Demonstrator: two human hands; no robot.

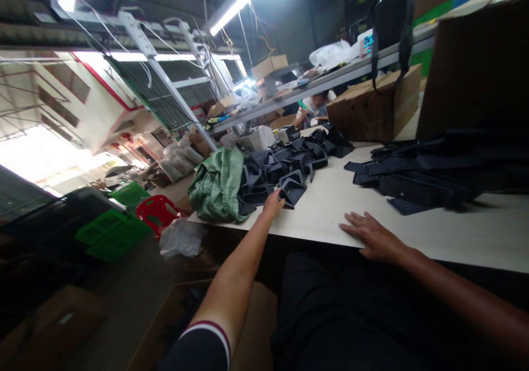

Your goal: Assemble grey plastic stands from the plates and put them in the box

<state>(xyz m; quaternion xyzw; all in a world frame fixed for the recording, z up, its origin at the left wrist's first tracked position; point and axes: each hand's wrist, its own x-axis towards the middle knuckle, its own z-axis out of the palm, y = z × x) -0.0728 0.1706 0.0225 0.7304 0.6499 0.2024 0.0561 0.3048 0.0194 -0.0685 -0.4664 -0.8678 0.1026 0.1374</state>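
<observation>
My left hand (273, 203) is at the near edge of a pile of black plastic parts (285, 164), its fingers closed on the edge of one angular black plastic part (293, 190). Part of that grip is hidden behind the hand. My right hand (374, 234) lies on the pale tabletop (326, 216) near its front edge, fingers spread, holding nothing. Beyond it lies a second heap, of flat black plastic pieces (430, 175). A green woven sack (219, 186) slumps against the left side of the first pile.
A cardboard box (367, 109) stands at the back of the table, under a raised shelf (297, 90). Another person (316, 106) sits across the table. Left of the table are a red plastic chair (157, 214) and green crates (111, 233). An open carton (262, 316) is below my left arm.
</observation>
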